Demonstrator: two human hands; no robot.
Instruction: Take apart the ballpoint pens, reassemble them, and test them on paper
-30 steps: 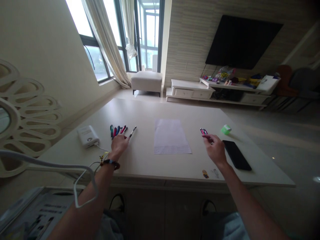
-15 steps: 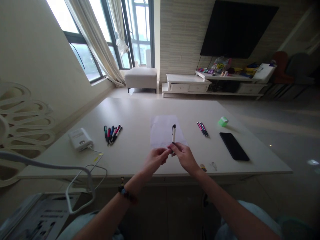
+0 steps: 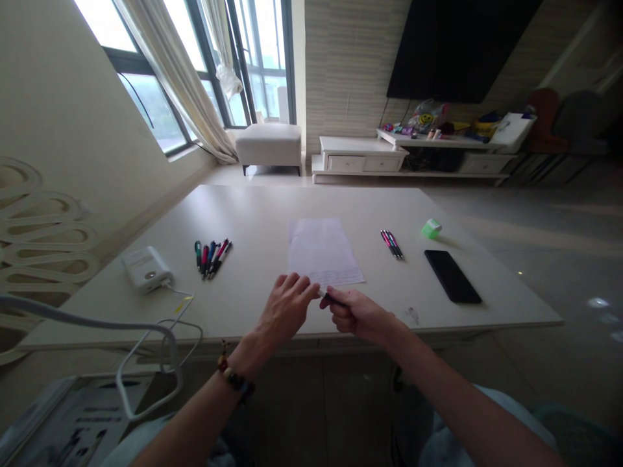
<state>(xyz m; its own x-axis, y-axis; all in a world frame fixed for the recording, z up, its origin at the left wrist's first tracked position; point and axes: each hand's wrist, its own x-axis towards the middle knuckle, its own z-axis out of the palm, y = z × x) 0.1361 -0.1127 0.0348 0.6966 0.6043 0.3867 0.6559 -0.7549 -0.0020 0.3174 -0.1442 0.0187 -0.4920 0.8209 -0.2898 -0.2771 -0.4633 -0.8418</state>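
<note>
Between my two hands a white and black pen [image 3: 333, 299] lies nearly level, above the near edge of the table. My left hand [image 3: 291, 302] is closed, its fingertips on the pen's white end. Around the black part my right hand [image 3: 357, 314] is closed, covering much of the pen. Just beyond the hands a white sheet of paper [image 3: 321, 250] lies flat. Several pens [image 3: 213, 258] lie in a loose cluster to the left. To the right of the paper are a few pens [image 3: 392, 244] side by side.
A black phone [image 3: 452, 276] and a small green and white object [image 3: 431, 228] lie at the right of the white table [image 3: 253, 214]. At the left, a white box-shaped device [image 3: 147, 268] has a cable [image 3: 182, 308] hanging over the edge. A small clear item [image 3: 411, 316] lies near the front edge.
The pen has turned from upright to nearly level. My left hand has rolled palm-down to its end, and my right hand now wraps its black part. The view has shifted slightly.
</note>
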